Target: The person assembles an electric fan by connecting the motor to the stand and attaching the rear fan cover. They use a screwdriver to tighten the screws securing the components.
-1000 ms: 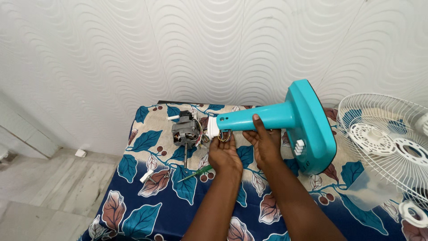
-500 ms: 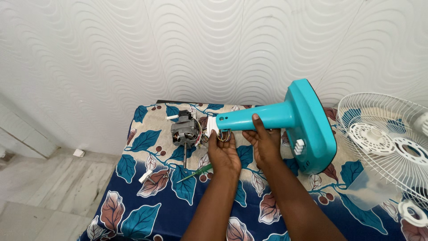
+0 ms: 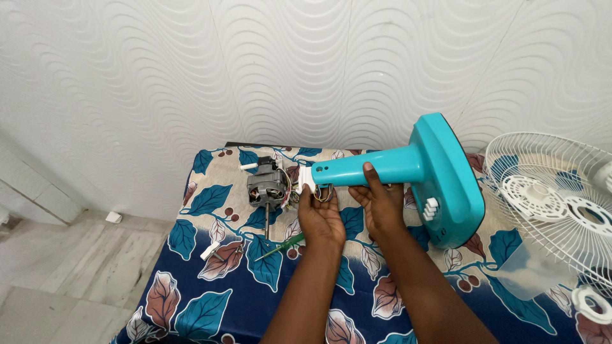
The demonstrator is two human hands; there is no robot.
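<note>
So the teal fan stand (image 3: 408, 172) is lying on its side over the floral cloth-covered table (image 3: 210, 306), neck pointing left, base off to the right. Right hand (image 3: 381, 205) cups the neck from underneath with the thumb up against it. Left hand (image 3: 320, 216) has its fingertips pinched at the white collar end, right on the loose coloured wires (image 3: 320, 193). The bare motor (image 3: 266, 185) sits just left of that, and a green screwdriver (image 3: 280, 246) lies near the left wrist.

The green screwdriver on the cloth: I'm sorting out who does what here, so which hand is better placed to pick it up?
Probably the left hand. It works at the wires by the teal fan stand's neck, directly above the green screwdriver. The right hand grips the neck farther away and steadies it.
</note>
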